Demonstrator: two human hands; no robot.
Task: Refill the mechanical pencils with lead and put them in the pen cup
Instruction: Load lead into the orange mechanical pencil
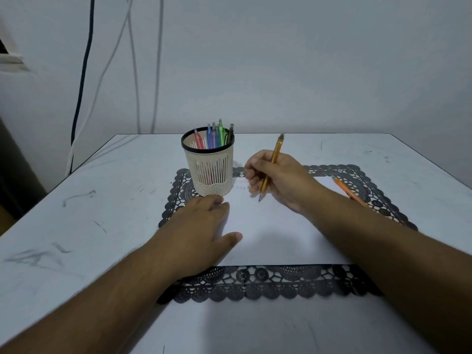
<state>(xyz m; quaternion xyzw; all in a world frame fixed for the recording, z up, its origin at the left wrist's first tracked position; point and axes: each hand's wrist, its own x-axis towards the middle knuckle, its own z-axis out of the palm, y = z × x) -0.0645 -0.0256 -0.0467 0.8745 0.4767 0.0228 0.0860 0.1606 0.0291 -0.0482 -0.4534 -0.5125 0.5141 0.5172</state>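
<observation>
In the head view, the right hand point(277, 178) is gripping an orange pencil point(271, 167), tip down over the paper point(275, 231); the left hand point(201, 228) is lying flat, relaxed. Pressing hard may snap the lead; the nearby cup point(210, 166) may tip.

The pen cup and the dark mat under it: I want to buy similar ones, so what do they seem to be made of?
The pen cup looks like matte cream plastic, possibly painted metal: thin slotted walls, fine mesh at the base, black rim. The mat seems to be dark openwork lace, crocheted fabric or moulded vinyl; the round cut-out motifs and scalloped edge show the table through.
</observation>
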